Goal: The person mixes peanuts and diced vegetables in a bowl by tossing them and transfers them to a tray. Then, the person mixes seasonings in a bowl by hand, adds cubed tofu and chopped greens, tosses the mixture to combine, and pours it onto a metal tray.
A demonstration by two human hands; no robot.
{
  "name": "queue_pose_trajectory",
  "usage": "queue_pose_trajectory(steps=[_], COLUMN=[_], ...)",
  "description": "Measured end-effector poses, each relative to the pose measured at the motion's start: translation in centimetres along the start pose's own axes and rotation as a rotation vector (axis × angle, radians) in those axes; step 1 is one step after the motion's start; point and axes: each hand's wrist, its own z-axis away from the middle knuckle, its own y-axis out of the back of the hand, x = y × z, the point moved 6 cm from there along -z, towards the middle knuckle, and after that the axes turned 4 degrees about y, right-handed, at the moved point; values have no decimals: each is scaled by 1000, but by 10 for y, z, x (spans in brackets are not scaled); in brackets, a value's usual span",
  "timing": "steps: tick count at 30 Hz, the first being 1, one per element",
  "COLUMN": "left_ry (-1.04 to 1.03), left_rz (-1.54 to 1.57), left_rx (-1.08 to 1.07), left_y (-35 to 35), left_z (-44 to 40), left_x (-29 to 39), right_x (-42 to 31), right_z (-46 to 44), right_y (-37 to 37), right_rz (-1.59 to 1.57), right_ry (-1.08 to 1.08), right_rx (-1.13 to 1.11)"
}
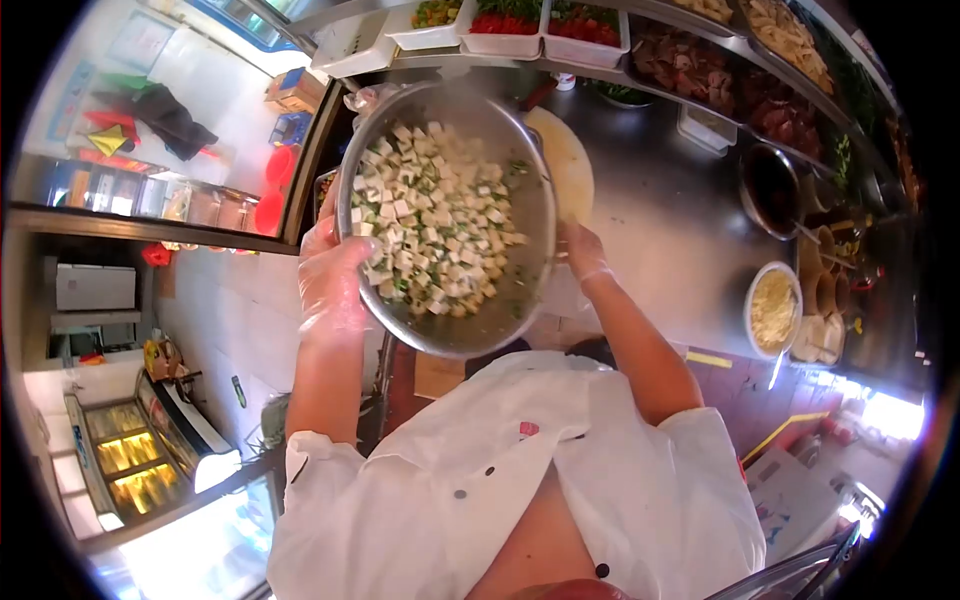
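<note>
A large round metal bowl is held up in front of my body, tilted towards the camera. Small white cubes mixed with chopped greens lie in it, mostly at its left and middle. My left hand, in a clear plastic glove, grips the left rim, with the thumb over the edge. At the right rim is my right hand, also in a clear glove; its fingers are partly hidden behind the bowl. Behind the bowl's right side, a round pale board shows on the steel counter.
White containers of chopped vegetables line the counter's back edge, beside trays of sliced meat. At the right stand a dark pot with a ladle and a white bowl of pale yellow food. A window frame rises at the left.
</note>
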Motion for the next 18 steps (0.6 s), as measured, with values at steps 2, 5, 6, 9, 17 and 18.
queue_pose_trajectory(steps=[2,5,6,9,17,18], left_ry=[-237,-428,-464,-576,-781,-803], left_rz=[-215,-466,-542,-643,-940,-986], left_rx=[-34,-35,-25,29,246,236], left_y=[12,27,32,47,46,41], left_z=[-11,-25,-29,-43,-34,-30], left_x=[18,32,35,31,29,28], right_x=[-10,3,12,12,24,30], right_z=[6,2,-1,15,44,43], right_y=[-26,-35,-42,-57,-100,-103], right_rz=[-43,218,376,460,431,421], right_ry=[-38,58,77,-17,-198,-219], right_rx=[-51,16,-8,-45,-215,-221])
